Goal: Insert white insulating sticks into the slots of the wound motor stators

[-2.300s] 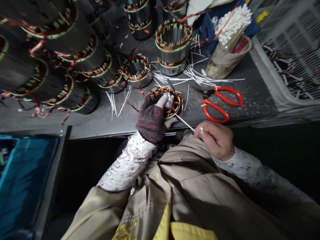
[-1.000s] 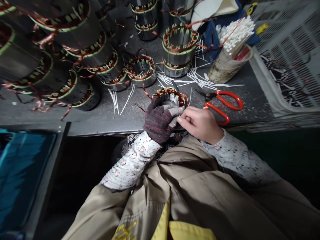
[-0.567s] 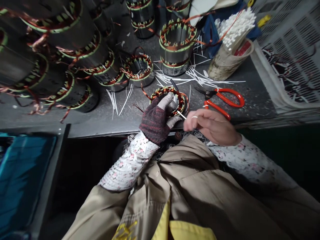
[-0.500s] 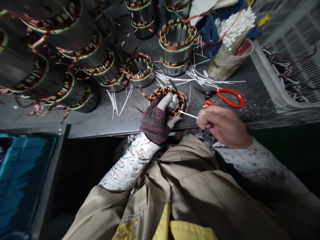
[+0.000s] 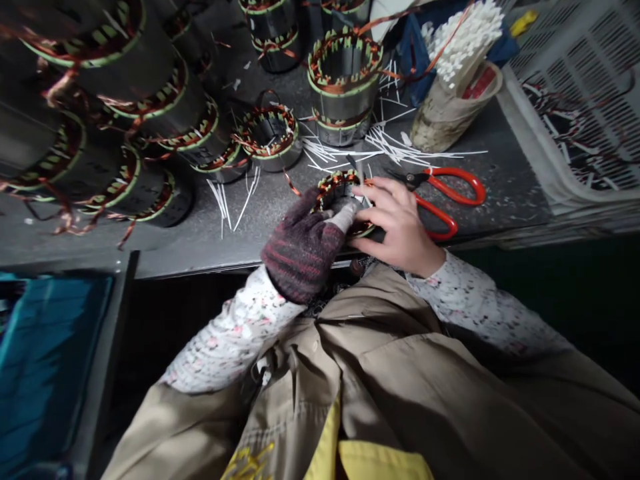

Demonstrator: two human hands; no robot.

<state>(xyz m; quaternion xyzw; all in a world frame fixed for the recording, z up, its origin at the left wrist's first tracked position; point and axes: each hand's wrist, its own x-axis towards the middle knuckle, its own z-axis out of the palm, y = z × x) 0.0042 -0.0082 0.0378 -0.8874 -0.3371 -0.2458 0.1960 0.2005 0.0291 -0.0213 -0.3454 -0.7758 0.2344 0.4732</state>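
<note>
A small motor stator (image 5: 336,181), a ring with copper windings and yellow-green insulation, lies near the bench's front edge. My left hand (image 5: 304,245), in a dark knitted glove with red stripes and pale fingertips, grips its left and near side, fingers reaching into the bore. My bare right hand (image 5: 395,221) is closed round the stator's right side, thumb at the near rim and fingers over the top. A thin white strip stands up by the right fingertips; whether they pinch it I cannot tell. Red-handled scissors (image 5: 457,183) lie just right of that hand.
Stacked stators (image 5: 117,73) crowd the left, and a two-high stack (image 5: 345,93) stands behind. Loose white strips (image 5: 400,150) litter the bench. A tube holder (image 5: 435,120) with a white strip bundle stands by a white plastic basket (image 5: 545,170). A blue crate (image 5: 55,340) is lower left.
My right hand has moved left from pulling a white strip out to the side, and now grasps the stator. My left hand has shifted slightly left around it. The whole view has shifted a little.
</note>
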